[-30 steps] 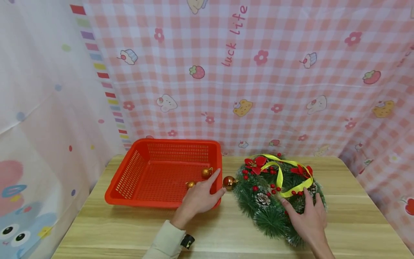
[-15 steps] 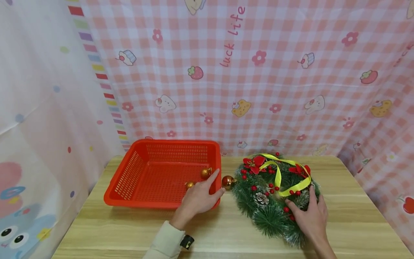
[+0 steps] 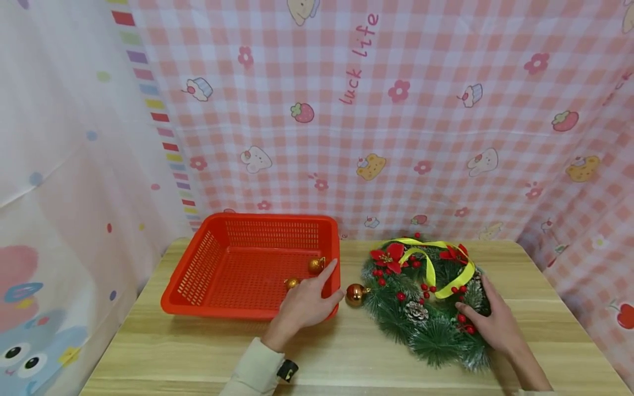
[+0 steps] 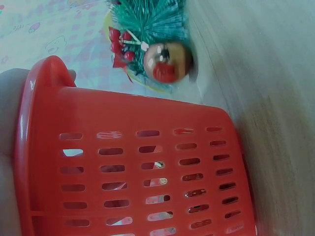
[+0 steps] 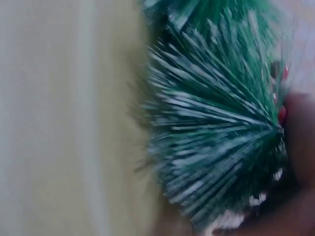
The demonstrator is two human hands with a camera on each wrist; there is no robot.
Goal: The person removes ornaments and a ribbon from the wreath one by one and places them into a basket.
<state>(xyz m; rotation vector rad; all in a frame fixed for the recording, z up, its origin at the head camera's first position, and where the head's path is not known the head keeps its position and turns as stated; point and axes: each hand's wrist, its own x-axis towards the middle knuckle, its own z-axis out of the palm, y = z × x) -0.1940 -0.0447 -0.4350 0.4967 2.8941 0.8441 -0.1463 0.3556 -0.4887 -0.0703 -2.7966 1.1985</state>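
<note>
My right hand [image 3: 500,324] holds the right side of a green Christmas wreath [image 3: 436,341], its thumb over the ring toward the centre and its fingers along the outer edge. Red flowers, red berries, pine cones and a yellow ribbon [image 3: 430,270] decorate it. A shiny copper bauble [image 3: 355,295] hangs off its left edge onto the table. My left hand [image 3: 304,302] rests on the right rim of a red plastic basket [image 3: 247,314], index finger and thumb extended; its other fingers are hidden. In the right wrist view, frosted wreath needles [image 5: 211,128] lie close to the hand.
Two small gold baubles [image 3: 316,265] lie inside the basket, near its right side. Basket and wreath stand side by side on a wooden table [image 3: 376,368]. A pink checked cloth [image 3: 346,137] hangs behind the table's back edge.
The wreath has turned a little counterclockwise under my right hand, which has moved right and taken a fuller grip. Its copper bauble has come nearer the front. My left hand stays put.
</note>
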